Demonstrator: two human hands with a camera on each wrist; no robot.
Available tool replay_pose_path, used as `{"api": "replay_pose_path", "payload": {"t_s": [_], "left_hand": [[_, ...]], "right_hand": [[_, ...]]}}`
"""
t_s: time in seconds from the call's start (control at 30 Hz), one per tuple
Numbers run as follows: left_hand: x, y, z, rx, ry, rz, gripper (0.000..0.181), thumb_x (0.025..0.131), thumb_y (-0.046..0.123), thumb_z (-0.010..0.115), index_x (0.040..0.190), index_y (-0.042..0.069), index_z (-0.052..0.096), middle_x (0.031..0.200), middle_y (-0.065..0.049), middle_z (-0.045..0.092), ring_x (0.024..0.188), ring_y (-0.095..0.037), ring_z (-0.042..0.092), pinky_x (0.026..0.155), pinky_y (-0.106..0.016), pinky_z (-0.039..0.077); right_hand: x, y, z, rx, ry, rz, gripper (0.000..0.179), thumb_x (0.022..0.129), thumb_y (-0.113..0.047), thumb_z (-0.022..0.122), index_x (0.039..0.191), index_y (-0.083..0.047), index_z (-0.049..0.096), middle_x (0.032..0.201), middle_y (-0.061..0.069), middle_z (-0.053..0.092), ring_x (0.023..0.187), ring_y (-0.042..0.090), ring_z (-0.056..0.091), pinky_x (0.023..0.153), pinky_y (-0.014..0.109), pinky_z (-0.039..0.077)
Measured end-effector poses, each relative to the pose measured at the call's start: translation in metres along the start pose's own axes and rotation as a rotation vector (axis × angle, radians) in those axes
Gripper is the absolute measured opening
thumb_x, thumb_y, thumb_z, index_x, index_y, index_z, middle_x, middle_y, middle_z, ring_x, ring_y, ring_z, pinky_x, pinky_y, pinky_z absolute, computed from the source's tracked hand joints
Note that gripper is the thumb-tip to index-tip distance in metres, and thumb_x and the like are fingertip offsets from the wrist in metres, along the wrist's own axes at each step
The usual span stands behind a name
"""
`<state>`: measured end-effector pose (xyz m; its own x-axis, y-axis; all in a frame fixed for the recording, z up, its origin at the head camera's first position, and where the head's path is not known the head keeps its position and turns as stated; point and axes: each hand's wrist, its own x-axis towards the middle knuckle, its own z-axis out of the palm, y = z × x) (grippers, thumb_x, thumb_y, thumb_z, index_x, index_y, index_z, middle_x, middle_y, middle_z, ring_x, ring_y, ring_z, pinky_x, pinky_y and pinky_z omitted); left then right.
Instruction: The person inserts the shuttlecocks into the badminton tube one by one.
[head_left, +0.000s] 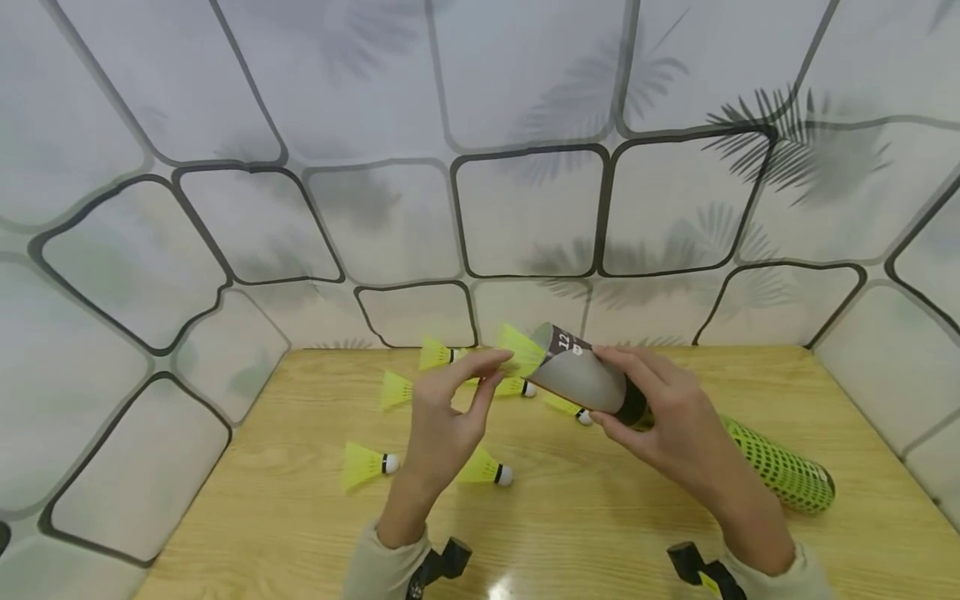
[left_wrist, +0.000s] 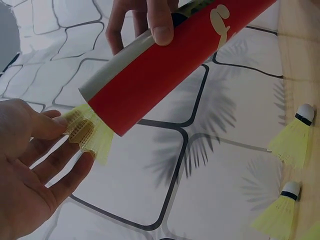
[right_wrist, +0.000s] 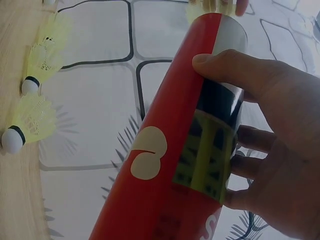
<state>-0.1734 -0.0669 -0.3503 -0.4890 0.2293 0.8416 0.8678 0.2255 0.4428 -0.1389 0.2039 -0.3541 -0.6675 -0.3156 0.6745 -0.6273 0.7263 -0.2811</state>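
Between the thumb and fingers of my left hand [head_left: 446, 408] is the skirt of a yellow shuttlecock [head_left: 522, 352]. The skirt sticks out of the mouth of a shuttlecock tube [head_left: 581, 379], and its cork end is hidden inside. My right hand [head_left: 675, 425] grips the tube near that mouth, thumb on one side and fingers on the other. The tube slants, mouth toward the left hand. Its red side [left_wrist: 155, 75] shows in the left wrist view, its see-through window [right_wrist: 202, 160] in the right wrist view, and its green dotted far end [head_left: 783, 467] in the head view.
Several yellow shuttlecocks lie scattered on the wooden table, among them one at the left [head_left: 367, 465] and one near the left wrist [head_left: 483, 469]. Patterned cloth walls [head_left: 532, 217] rise behind the table [head_left: 285, 517] and along its sides.
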Motion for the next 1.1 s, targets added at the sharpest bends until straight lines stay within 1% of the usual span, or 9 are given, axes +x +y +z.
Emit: {"api": "replay_pose_path", "payload": {"t_s": [0.17, 0.33, 0.5, 0.63, 0.77, 0.9, 0.93, 0.97, 1.1], "left_hand": [[-0.001, 0.001, 0.002, -0.003, -0.037, -0.032, 0.026, 0.093, -0.007, 0.071, 0.116, 0.004, 0.074, 0.107, -0.007, 0.077, 0.095, -0.018, 0.074, 0.085, -0.027, 0.059], [-0.003, 0.000, 0.006, -0.032, -0.059, -0.073, 0.024, 0.093, -0.006, 0.072, 0.115, 0.004, 0.073, 0.106, -0.008, 0.077, 0.097, -0.018, 0.074, 0.087, -0.027, 0.059], [-0.004, 0.001, 0.010, -0.044, -0.100, -0.085, 0.024, 0.095, -0.005, 0.070, 0.117, 0.004, 0.071, 0.108, -0.007, 0.076, 0.099, -0.017, 0.074, 0.089, -0.028, 0.058], [-0.005, 0.003, 0.011, -0.051, -0.117, -0.105, 0.023, 0.097, -0.003, 0.067, 0.119, 0.005, 0.071, 0.110, -0.007, 0.076, 0.100, -0.016, 0.073, 0.089, -0.028, 0.059], [-0.005, 0.004, 0.013, -0.068, -0.126, -0.120, 0.024, 0.099, -0.003, 0.065, 0.120, 0.005, 0.070, 0.112, -0.008, 0.076, 0.103, -0.016, 0.073, 0.090, -0.029, 0.058], [-0.006, 0.004, 0.014, -0.090, -0.133, -0.113, 0.024, 0.099, -0.004, 0.063, 0.121, 0.005, 0.068, 0.112, -0.010, 0.076, 0.104, -0.018, 0.073, 0.089, -0.032, 0.059], [-0.006, 0.004, 0.015, -0.094, -0.137, -0.112, 0.024, 0.099, -0.004, 0.063, 0.121, 0.005, 0.068, 0.111, -0.010, 0.076, 0.104, -0.018, 0.073, 0.089, -0.033, 0.060], [-0.006, 0.004, 0.015, -0.099, -0.143, -0.115, 0.025, 0.099, -0.004, 0.063, 0.122, 0.005, 0.067, 0.112, -0.010, 0.076, 0.104, -0.018, 0.073, 0.088, -0.033, 0.060], [-0.007, 0.004, 0.017, -0.104, -0.173, -0.141, 0.027, 0.100, -0.003, 0.062, 0.124, 0.008, 0.064, 0.114, -0.011, 0.075, 0.106, -0.017, 0.072, 0.086, -0.033, 0.060]], "right_hand": [[0.001, -0.001, 0.001, 0.001, -0.003, -0.024, 0.075, 0.073, -0.014, 0.093, 0.140, -0.014, 0.061, 0.130, 0.011, 0.063, 0.114, 0.033, 0.064, 0.080, 0.050, 0.060], [0.001, -0.002, 0.002, -0.003, -0.006, -0.026, 0.075, 0.072, -0.014, 0.093, 0.140, -0.014, 0.061, 0.131, 0.009, 0.063, 0.114, 0.033, 0.064, 0.081, 0.051, 0.059], [0.001, -0.004, 0.003, -0.005, -0.013, -0.028, 0.078, 0.071, -0.015, 0.095, 0.141, -0.015, 0.060, 0.132, 0.008, 0.062, 0.115, 0.032, 0.063, 0.084, 0.056, 0.055], [0.001, -0.005, 0.003, -0.001, -0.014, -0.024, 0.078, 0.071, -0.014, 0.095, 0.141, -0.016, 0.060, 0.133, 0.008, 0.062, 0.116, 0.032, 0.062, 0.087, 0.062, 0.051], [0.001, -0.005, 0.004, -0.001, -0.015, -0.023, 0.078, 0.072, -0.014, 0.094, 0.141, -0.016, 0.060, 0.133, 0.008, 0.062, 0.116, 0.032, 0.062, 0.087, 0.063, 0.050], [0.000, -0.004, 0.004, 0.002, -0.027, -0.014, 0.078, 0.072, -0.015, 0.095, 0.141, -0.015, 0.059, 0.133, 0.008, 0.062, 0.116, 0.030, 0.062, 0.088, 0.063, 0.050], [0.000, -0.004, 0.004, 0.003, -0.032, -0.010, 0.077, 0.073, -0.016, 0.095, 0.141, -0.015, 0.059, 0.133, 0.008, 0.062, 0.117, 0.030, 0.062, 0.089, 0.062, 0.049], [0.000, -0.004, 0.003, 0.002, -0.037, -0.007, 0.074, 0.076, -0.026, 0.093, 0.141, -0.015, 0.059, 0.134, 0.007, 0.062, 0.117, 0.030, 0.061, 0.089, 0.062, 0.049], [0.000, -0.004, 0.003, -0.005, -0.046, -0.004, 0.075, 0.076, -0.026, 0.094, 0.141, -0.015, 0.059, 0.134, 0.008, 0.061, 0.117, 0.030, 0.061, 0.089, 0.062, 0.049]]}}
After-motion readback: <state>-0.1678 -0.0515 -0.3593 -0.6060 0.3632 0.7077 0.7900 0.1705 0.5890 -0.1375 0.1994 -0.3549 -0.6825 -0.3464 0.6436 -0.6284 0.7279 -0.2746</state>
